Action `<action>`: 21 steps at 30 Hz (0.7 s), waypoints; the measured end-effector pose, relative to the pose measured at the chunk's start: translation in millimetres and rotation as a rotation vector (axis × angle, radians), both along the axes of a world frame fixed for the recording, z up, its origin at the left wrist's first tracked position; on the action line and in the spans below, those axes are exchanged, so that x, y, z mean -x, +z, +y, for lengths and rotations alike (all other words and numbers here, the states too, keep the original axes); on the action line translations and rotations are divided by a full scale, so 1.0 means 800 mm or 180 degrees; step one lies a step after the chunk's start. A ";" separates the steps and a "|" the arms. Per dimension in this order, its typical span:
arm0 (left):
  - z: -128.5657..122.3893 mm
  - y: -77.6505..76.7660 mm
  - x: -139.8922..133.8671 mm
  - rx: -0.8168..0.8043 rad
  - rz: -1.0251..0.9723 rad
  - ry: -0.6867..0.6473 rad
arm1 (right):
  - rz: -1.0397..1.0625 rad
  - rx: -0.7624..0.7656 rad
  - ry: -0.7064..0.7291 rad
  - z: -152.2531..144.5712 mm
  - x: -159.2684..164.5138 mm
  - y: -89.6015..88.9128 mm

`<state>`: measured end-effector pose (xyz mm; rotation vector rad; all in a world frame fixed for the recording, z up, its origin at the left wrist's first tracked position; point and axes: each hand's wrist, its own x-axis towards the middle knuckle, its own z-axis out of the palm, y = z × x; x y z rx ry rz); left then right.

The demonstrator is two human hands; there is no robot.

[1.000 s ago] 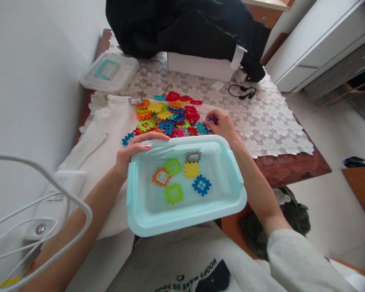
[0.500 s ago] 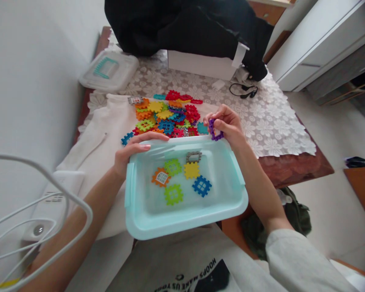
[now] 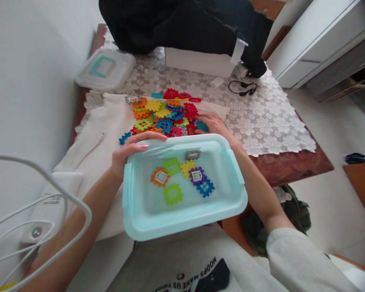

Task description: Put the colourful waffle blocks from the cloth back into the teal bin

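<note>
My left hand (image 3: 128, 151) grips the far left rim of a light teal plastic tub (image 3: 182, 228), thumb and fingers along its edge. Inside the tub lie several toothed building tiles: a purple window tile (image 3: 197, 176) overlapping a blue tile (image 3: 205, 188) and a yellow tile (image 3: 187, 167), plus an orange window tile (image 3: 160, 177), a green tile (image 3: 172, 194) and a grey frame piece (image 3: 192, 155). Beyond the tub, my right hand (image 3: 214, 125) reaches to the right side of a colourful tile pile (image 3: 164, 125). Its fingers are apart, beside a teal tile (image 3: 202, 126).
A clear lid with a teal handle (image 3: 105, 69) lies at the back left. Black cloth (image 3: 182, 28) drapes over a white box (image 3: 197, 63) at the back. A black headset (image 3: 243, 87) rests on the lace cloth (image 3: 261, 117). White cables (image 3: 79, 202) loop at the left.
The purple window tile has left my right hand and now lies in the tub on the blue and yellow tiles. My right hand has moved to the pile. My left hand stays on the rim.
</note>
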<state>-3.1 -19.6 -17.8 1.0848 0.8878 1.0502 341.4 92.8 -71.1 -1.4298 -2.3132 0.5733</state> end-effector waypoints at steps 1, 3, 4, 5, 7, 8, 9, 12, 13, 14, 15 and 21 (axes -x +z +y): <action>0.000 0.000 -0.001 -0.0004 -0.0014 0.0001 | -0.0097 -0.0002 0.0036 0.002 0.000 -0.003; -0.001 0.001 -0.003 0.0115 -0.0036 -0.0070 | -0.0137 -0.0084 0.0001 0.003 0.001 -0.005; -0.001 0.001 -0.003 0.0183 -0.0043 -0.0103 | -0.0112 -0.0141 -0.0037 0.003 0.003 -0.005; -0.001 0.001 -0.004 0.0227 -0.0048 -0.0110 | -0.0076 -0.0194 -0.0076 0.002 0.004 -0.005; 0.000 0.001 -0.004 0.0225 -0.0030 -0.0083 | -0.0022 -0.0268 -0.0132 0.001 0.008 -0.005; 0.000 0.001 -0.003 0.0198 -0.0014 -0.0079 | -0.0015 -0.0293 -0.0157 0.001 0.010 -0.007; 0.000 0.001 -0.003 0.0171 -0.0002 -0.0080 | -0.0021 -0.0311 -0.0176 0.000 0.011 -0.008; 0.001 0.001 -0.002 0.0141 0.0000 -0.0095 | -0.0063 -0.0370 -0.0215 0.000 0.013 -0.013; 0.001 0.001 -0.003 0.0138 -0.0012 -0.0086 | -0.0082 -0.0388 -0.0215 0.000 0.013 -0.014; 0.000 0.001 -0.003 0.0143 -0.0032 -0.0074 | -0.0099 -0.0392 -0.0196 0.000 0.013 -0.014; 0.000 0.001 -0.004 0.0168 -0.0050 -0.0085 | -0.0106 -0.0382 -0.0169 0.000 0.013 -0.014; 0.001 0.003 -0.006 0.0092 0.0052 -0.0177 | 0.0039 -0.0278 -0.0219 -0.002 0.014 -0.018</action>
